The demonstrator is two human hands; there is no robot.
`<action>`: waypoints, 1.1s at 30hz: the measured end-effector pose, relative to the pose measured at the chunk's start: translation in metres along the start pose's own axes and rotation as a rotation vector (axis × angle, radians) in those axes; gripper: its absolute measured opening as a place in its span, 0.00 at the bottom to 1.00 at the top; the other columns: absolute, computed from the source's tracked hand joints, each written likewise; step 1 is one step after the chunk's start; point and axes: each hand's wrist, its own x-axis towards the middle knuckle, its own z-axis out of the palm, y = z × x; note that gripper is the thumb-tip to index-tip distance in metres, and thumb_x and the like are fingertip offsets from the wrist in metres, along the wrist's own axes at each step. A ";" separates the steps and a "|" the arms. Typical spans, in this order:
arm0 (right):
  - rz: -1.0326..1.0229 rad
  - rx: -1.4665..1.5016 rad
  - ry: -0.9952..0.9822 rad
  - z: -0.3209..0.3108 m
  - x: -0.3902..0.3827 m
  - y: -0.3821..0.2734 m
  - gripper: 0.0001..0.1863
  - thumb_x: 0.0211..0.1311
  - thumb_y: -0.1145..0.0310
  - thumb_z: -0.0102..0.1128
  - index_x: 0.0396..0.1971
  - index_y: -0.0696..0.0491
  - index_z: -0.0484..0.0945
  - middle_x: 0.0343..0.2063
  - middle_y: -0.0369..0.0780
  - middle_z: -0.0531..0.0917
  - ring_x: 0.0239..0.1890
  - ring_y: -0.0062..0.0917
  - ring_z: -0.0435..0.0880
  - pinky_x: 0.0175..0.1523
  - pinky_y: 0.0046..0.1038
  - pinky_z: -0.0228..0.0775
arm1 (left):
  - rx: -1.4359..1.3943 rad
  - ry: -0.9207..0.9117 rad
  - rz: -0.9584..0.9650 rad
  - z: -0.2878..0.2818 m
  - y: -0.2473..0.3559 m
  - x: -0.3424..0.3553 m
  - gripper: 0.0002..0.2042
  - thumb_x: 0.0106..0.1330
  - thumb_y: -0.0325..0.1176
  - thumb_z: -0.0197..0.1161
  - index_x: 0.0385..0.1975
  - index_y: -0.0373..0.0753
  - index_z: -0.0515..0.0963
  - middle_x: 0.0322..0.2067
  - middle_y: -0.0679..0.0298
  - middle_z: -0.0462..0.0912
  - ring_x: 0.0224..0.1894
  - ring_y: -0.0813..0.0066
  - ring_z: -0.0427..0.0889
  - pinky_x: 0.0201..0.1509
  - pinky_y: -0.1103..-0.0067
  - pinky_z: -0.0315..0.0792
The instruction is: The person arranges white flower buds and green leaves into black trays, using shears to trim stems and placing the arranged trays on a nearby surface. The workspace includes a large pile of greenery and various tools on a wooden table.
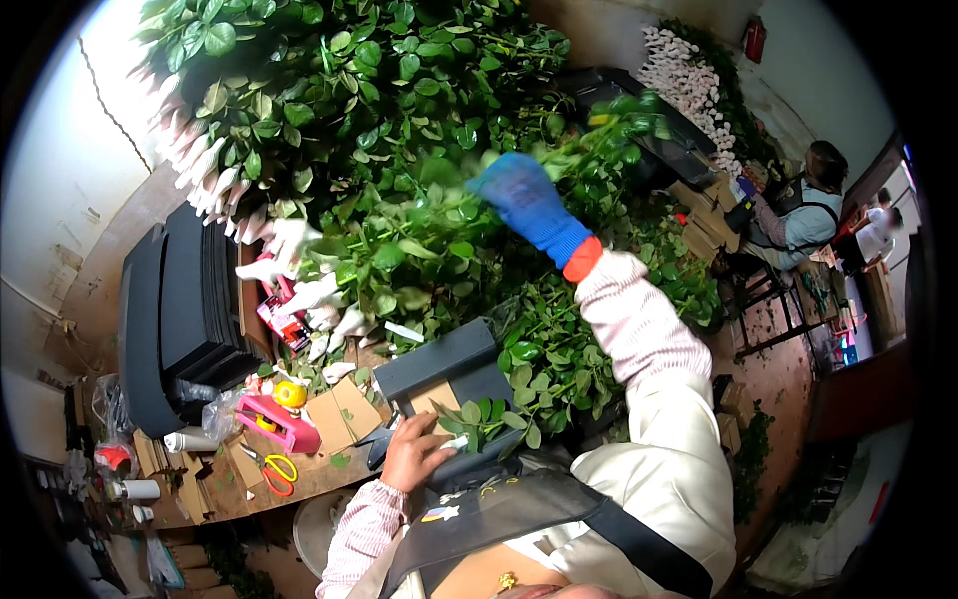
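Observation:
My right hand [514, 195], in a blue glove, is raised over the heap of leafy rose stems [419, 110], blurred and closed around some green stems. My bare left hand [417, 449] rests at the near side of a dark grey folded board [434, 361] lined with brown card, its fingers slightly bent and apart. Beside those fingers a leafy stem with a white-covered head [454, 442] lies on the board. Many white-sleeved flower heads [200, 170] line the heap’s left edge.
A stack of dark boards [190, 299] stands left. On the wooden bench [339, 479] lie a pink tape dispenser [279, 424], a yellow tape roll [290, 393], orange-handled scissors [271, 469] and card pieces. A co-worker [798, 215] sits at right, near more flowers; other people [878, 230] are beyond.

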 end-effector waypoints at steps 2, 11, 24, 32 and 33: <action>0.051 -0.139 -0.510 0.017 0.009 -0.004 0.24 0.49 0.75 0.69 0.50 0.42 0.83 0.40 0.36 0.84 0.47 0.36 0.82 0.54 0.41 0.74 | 0.010 -0.008 0.010 0.000 0.000 0.000 0.15 0.58 0.43 0.77 0.43 0.45 0.90 0.59 0.54 0.81 0.65 0.52 0.76 0.71 0.48 0.62; 0.240 0.193 0.101 -0.025 -0.052 -0.004 0.36 0.56 0.74 0.68 0.67 0.39 0.75 0.48 0.41 0.85 0.51 0.41 0.84 0.58 0.41 0.76 | -0.001 0.034 0.022 0.001 -0.004 -0.008 0.15 0.57 0.44 0.78 0.40 0.44 0.91 0.59 0.55 0.82 0.62 0.54 0.77 0.71 0.51 0.64; 0.227 0.292 -0.300 0.001 -0.098 0.002 0.34 0.62 0.60 0.69 0.69 0.39 0.70 0.52 0.44 0.83 0.53 0.41 0.84 0.58 0.40 0.77 | 0.008 0.045 0.041 0.003 0.001 0.000 0.15 0.54 0.41 0.79 0.39 0.41 0.91 0.55 0.53 0.83 0.60 0.52 0.79 0.64 0.57 0.69; 0.306 0.090 -0.465 0.022 -0.110 0.009 0.27 0.67 0.59 0.64 0.65 0.40 0.74 0.48 0.41 0.86 0.50 0.38 0.86 0.56 0.43 0.76 | 0.025 0.016 0.003 0.004 -0.003 -0.005 0.16 0.53 0.42 0.80 0.38 0.40 0.91 0.57 0.54 0.82 0.62 0.52 0.78 0.69 0.47 0.63; 0.290 0.090 -0.344 0.021 -0.111 0.013 0.27 0.67 0.58 0.64 0.66 0.40 0.74 0.49 0.42 0.85 0.50 0.39 0.85 0.56 0.42 0.77 | 0.007 0.031 0.016 0.002 -0.003 -0.005 0.16 0.54 0.42 0.79 0.39 0.40 0.90 0.57 0.55 0.83 0.62 0.53 0.78 0.70 0.47 0.63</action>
